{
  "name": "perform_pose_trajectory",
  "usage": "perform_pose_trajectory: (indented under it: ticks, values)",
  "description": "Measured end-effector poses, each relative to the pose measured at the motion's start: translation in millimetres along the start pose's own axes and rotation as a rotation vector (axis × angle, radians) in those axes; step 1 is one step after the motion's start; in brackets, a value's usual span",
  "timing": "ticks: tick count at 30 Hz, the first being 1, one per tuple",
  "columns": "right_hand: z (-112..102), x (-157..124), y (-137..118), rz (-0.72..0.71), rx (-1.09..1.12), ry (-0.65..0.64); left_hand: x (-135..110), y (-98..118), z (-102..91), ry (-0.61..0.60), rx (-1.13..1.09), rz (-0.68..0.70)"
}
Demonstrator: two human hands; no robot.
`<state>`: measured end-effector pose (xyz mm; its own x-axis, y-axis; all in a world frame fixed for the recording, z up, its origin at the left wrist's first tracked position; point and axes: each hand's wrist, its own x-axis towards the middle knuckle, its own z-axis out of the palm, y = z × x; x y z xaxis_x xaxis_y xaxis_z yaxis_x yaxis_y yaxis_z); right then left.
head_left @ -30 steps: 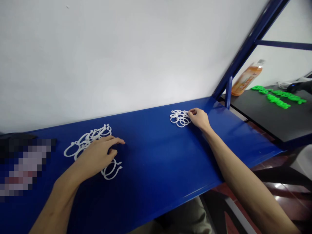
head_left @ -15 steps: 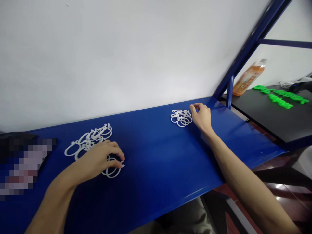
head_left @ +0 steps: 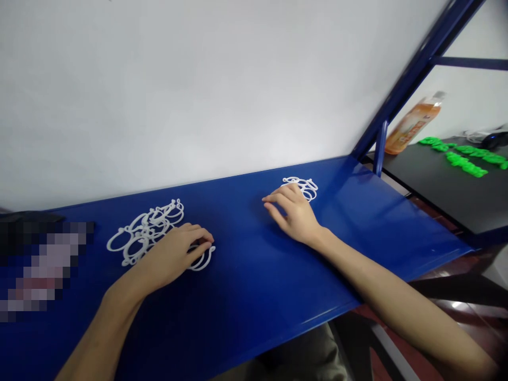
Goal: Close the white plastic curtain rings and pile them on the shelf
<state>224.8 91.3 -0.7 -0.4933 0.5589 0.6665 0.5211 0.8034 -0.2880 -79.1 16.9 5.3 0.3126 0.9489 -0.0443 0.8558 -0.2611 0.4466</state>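
The left hand (head_left: 174,256) is seen curled shut over a white ring (head_left: 207,257), just beside the large ring pile (head_left: 145,231) (left part of the blue bench (head_left: 246,275)). The right hand (head_left: 293,214) is laid flat, fingers apart, touching the small ring pile (head_left: 307,186) near the far edge.

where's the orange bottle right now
In the head view the orange bottle is at the far upper right, at the back of the black table, between the blue frame post and the green pieces.
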Motion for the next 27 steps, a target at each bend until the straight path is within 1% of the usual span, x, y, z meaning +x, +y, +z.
perform_pose_trajectory:
  ticks: [2,5,8,11,14,17,19,21,24,27]
  values:
    - [2.9,-0.8,-5.6,-0.042,0.047,-0.068,2.3,4.8,0.2,0.045,0.004,0.004]
    - [6.7,-2.6,-7.1,-0.056,0.089,-0.145,4.7,13.9,-0.8,0.138,-0.033,-0.015]
    - [9.3,-4.4,-9.9,-0.059,0.123,-0.191,5.0,20.0,0.5,0.225,-0.124,-0.075]
    - [10.4,-6.1,-20.2,-0.045,0.214,-0.23,4.4,23.2,6.3,0.281,-0.269,-0.132]
    - [11.6,-8.0,-36.5,0.034,0.374,-0.264,5.1,30.0,15.7,0.343,-0.498,-0.158]
    - [15.4,-10.4,-52.6,0.19,0.59,-0.288,7.8,43.7,26.2,0.386,-0.694,-0.162]
    - [19.2,-11.7,-59.7,0.305,0.742,-0.289,9.8,53.1,32.4,0.39,-0.76,-0.144]
    - [22.5,-12.2,-62.9,0.405,0.858,-0.281,10.8,59.2,36.7,0.381,-0.779,-0.124]
    - [24.4,-11.5,-62.0,0.473,0.899,-0.27,9.9,60.4,38.4,0.366,-0.753,-0.113]
    - [23.5,-11.1,-58.3,0.433,0.799,-0.243,7.7,57.5,35.8,0.36,-0.742,-0.069]
